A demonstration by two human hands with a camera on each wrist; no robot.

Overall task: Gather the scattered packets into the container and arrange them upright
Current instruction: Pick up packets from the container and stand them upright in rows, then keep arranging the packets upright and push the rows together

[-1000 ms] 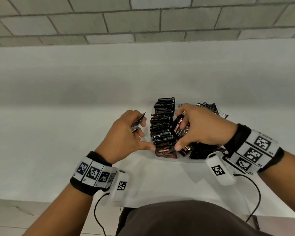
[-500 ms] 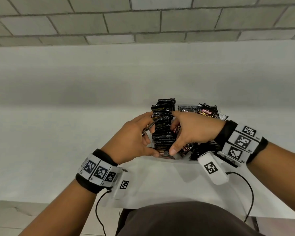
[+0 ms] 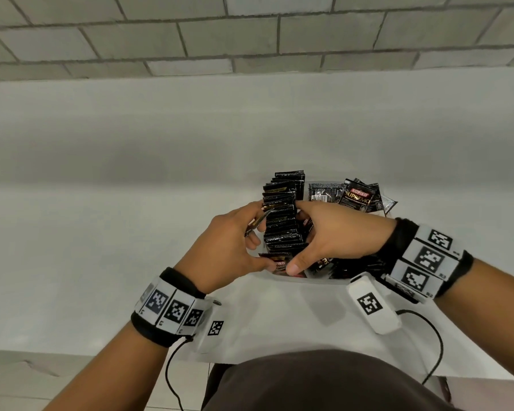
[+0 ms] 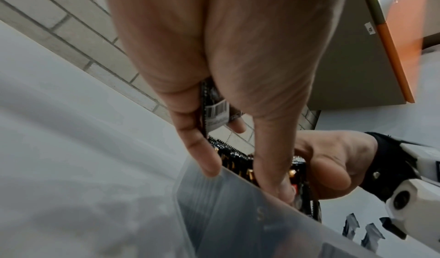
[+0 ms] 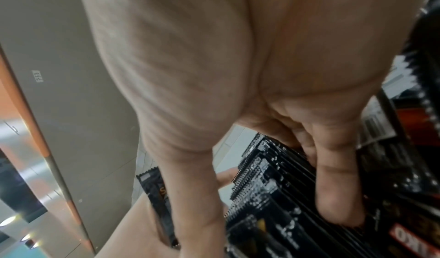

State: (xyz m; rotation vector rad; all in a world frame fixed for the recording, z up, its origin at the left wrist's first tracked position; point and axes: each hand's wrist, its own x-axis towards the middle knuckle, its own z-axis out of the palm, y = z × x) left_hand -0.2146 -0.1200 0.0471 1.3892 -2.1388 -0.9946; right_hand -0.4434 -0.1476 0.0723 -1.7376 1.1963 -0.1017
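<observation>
A clear plastic container [image 3: 324,276] sits on the white table with a row of black packets [image 3: 282,223] standing upright along its left side. My right hand [image 3: 301,236] clasps this row, thumb at the near end, index finger stretched over the top. In the right wrist view its fingers [image 5: 333,192] press the side of the packet row [image 5: 269,202]. My left hand [image 3: 258,234] pinches one black packet [image 3: 257,224] at the row's left edge. The left wrist view shows that packet's barcode [image 4: 215,110]. Loose packets [image 3: 355,197] lie jumbled in the container's right half.
The white table [image 3: 101,238] runs back to a grey brick wall [image 3: 190,40]. Wrist cables [image 3: 433,345] hang over the near table edge by my body. The container's frosted wall [image 4: 226,217] fills the lower left wrist view.
My left hand has carried its packet rightward from beside the container up against the upright row. My right hand has shifted left and stretched its index finger over the row.
</observation>
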